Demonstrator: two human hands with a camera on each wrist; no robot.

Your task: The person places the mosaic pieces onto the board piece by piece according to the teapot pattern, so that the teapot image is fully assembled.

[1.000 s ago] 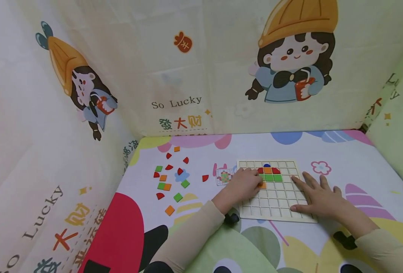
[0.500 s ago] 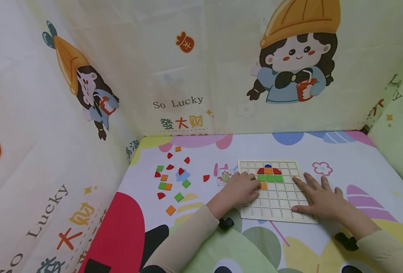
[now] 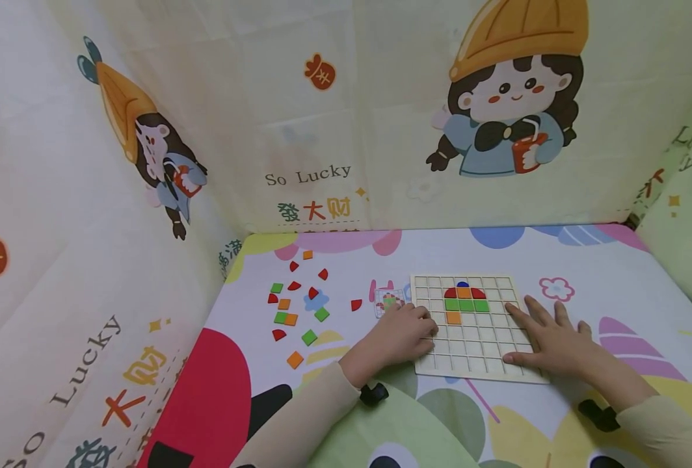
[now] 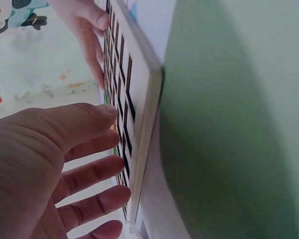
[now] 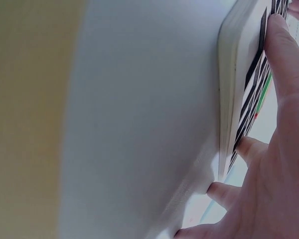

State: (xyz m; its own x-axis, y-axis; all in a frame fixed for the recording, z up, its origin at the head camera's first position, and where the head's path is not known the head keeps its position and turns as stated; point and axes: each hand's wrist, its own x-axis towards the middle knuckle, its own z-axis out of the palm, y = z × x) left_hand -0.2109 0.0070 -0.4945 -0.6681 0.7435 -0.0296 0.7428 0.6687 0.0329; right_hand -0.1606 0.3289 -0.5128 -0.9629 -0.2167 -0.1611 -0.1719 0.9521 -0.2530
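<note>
On a patterned cloth (image 3: 346, 273), loose tiles (image 3: 322, 314) in orange, green and red lie scattered at far left. One red tile (image 3: 356, 305) sits off to their right, closest to a card (image 3: 389, 301) printed with a small coloured figure. Just this side of the card, a person's left hand (image 3: 401, 333) extends over the left edge of a board (image 3: 469, 335), its fingers loosely bent and no tile seen in them; whether the fingertips touch the grid cannot be told. The board lies flat between the two hands and looks nearly square, so no long axis stands out. On it, an orange tile (image 3: 454, 318) lies to the right of the left fingertips and slightly beyond, the left hand being the nearer. Farther up run three green tiles (image 3: 465, 305), then red, orange and red, topped by a blue piece (image 3: 463, 284). At right, the right hand (image 3: 557, 344) spreads its fingers, gripping nothing, thumb and one fingertip resting on the board. All the loose tiles lie left of both hands.
</note>
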